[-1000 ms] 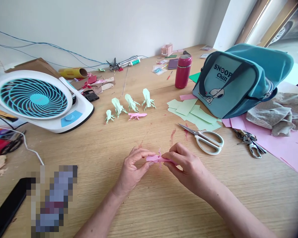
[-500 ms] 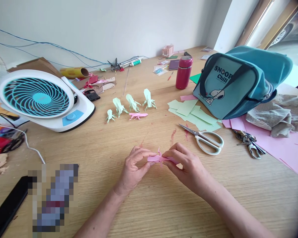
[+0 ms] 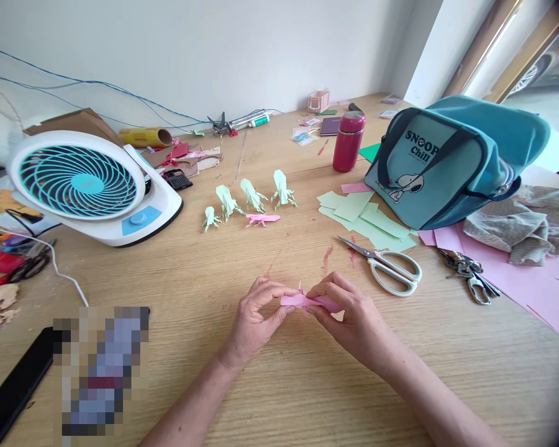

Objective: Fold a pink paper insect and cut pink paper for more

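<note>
Between both hands is a small folded pink paper piece (image 3: 302, 300), held above the wooden table with thin points sticking up from its middle. My left hand (image 3: 259, 316) pinches its left end between thumb and fingers. My right hand (image 3: 349, 310) grips the right part, thumb below and fingers on top, hiding some of it. Beyond the hands stand several green folded paper figures (image 3: 226, 202), with a pink folded figure (image 3: 263, 219) lying in front of them. White-handled scissors (image 3: 394, 273) rest to the right, blades slightly apart.
A white and blue fan (image 3: 81, 186) stands at left, near a black object (image 3: 23, 379) and a pixelated item. Green paper sheets (image 3: 368, 217), a red flask (image 3: 348, 141), a blue bag (image 3: 438, 161), keys (image 3: 470, 273) and pink paper (image 3: 531, 285) are on the right.
The view has shifted slightly, so the objects appear a little further right. Both hands keep their hold on the pink paper piece, with the fingers barely moved.
</note>
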The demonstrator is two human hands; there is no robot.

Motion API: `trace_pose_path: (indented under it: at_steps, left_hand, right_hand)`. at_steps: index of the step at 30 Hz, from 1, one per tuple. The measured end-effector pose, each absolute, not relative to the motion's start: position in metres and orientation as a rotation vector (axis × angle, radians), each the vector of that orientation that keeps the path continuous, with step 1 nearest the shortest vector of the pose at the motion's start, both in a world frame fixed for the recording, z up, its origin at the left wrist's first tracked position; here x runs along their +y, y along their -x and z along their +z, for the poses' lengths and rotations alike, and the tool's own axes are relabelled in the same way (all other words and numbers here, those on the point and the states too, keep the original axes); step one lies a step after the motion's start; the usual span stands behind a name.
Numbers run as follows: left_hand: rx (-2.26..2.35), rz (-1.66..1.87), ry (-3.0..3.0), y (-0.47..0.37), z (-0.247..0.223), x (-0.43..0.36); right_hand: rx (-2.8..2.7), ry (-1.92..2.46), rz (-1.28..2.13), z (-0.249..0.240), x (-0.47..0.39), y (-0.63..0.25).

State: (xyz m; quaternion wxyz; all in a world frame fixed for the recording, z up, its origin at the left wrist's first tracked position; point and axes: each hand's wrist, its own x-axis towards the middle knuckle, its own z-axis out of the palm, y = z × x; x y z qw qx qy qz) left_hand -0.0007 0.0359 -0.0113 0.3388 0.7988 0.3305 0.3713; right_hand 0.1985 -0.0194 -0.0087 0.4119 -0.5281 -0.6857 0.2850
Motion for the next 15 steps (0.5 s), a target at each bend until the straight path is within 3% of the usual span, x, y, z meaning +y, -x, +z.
trace_pose_path:
  at_steps: [15]
  left_hand:
    - [0.871,1.059,-2.256,-0.0002,-0.0133,0.0288]
  right_hand:
    - [-1.729,1.345,0.601,-0.0089,-0.0176,-0.1936]
